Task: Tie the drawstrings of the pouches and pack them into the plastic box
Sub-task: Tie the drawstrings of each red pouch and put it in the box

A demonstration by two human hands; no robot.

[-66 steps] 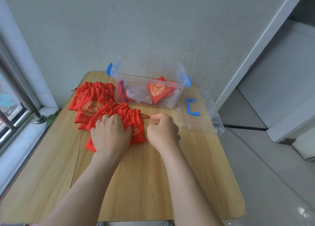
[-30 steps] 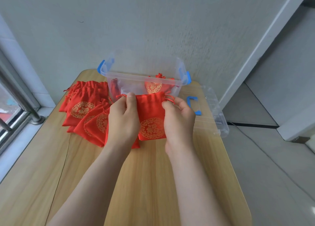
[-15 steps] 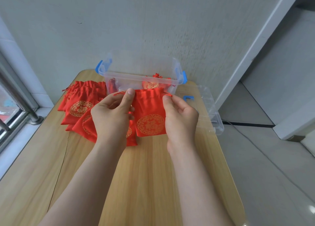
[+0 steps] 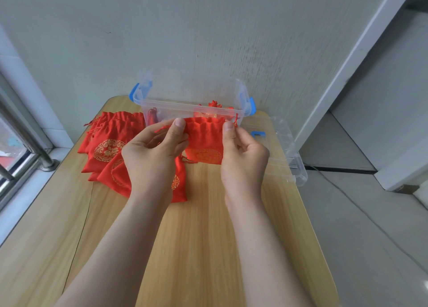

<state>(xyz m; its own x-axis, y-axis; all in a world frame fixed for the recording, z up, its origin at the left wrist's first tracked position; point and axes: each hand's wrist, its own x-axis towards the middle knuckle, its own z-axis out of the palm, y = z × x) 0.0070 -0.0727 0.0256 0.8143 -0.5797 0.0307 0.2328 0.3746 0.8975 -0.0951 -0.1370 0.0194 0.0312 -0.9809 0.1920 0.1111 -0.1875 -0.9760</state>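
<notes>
I hold a red pouch point(image 4: 205, 142) with a gold emblem upright above the wooden table point(image 4: 190, 237), just in front of the clear plastic box point(image 4: 192, 108). My left hand point(image 4: 154, 158) pinches its left drawstring at the top corner, and my right hand point(image 4: 240, 153) pinches the right drawstring. The pouch's mouth is gathered into folds. Red pouches lie inside the box. A pile of several more red pouches point(image 4: 108, 146) lies on the table to the left, partly hidden behind my left hand.
The box's clear lid point(image 4: 284, 153) with a blue handle lies at the table's right edge. A wall stands right behind the box. A window sill and rail point(image 4: 34, 153) run along the left. Floor drops away to the right.
I lifted one pouch off the pile and raised it in front of the box. Both hands moved to its top corners, and its mouth is more gathered than half a second ago.
</notes>
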